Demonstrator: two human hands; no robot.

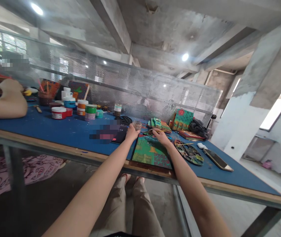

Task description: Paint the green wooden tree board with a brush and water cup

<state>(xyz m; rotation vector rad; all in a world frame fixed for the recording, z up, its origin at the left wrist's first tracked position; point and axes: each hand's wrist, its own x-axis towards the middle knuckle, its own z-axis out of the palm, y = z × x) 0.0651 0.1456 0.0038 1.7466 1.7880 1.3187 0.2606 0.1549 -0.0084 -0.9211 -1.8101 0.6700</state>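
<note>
My left hand (131, 132) is wrapped round the side of a small clear jar (137, 125) at the far edge of the painting. My right hand (160, 136) pinches a thin paintbrush (157, 130), its handle crossing the fingers. Under and between my forearms lies a green painted canvas (152, 153) with yellow and dark patches, close to the table's front edge. To its right sits a paint-smeared palette (189, 154) with another brush (184, 144) resting across it. A dark tablet or screen (119, 134), partly blurred out, lies left of my left hand.
A phone (218, 159) lies on the blue table (244, 174) at right. Several paint jars (69, 102) stand at left, near another person's arm (12, 100). Farther back are a small bottle (117, 109), painted canvases (183, 119), dark cloth (198, 127) and a perforated metal screen (130, 85).
</note>
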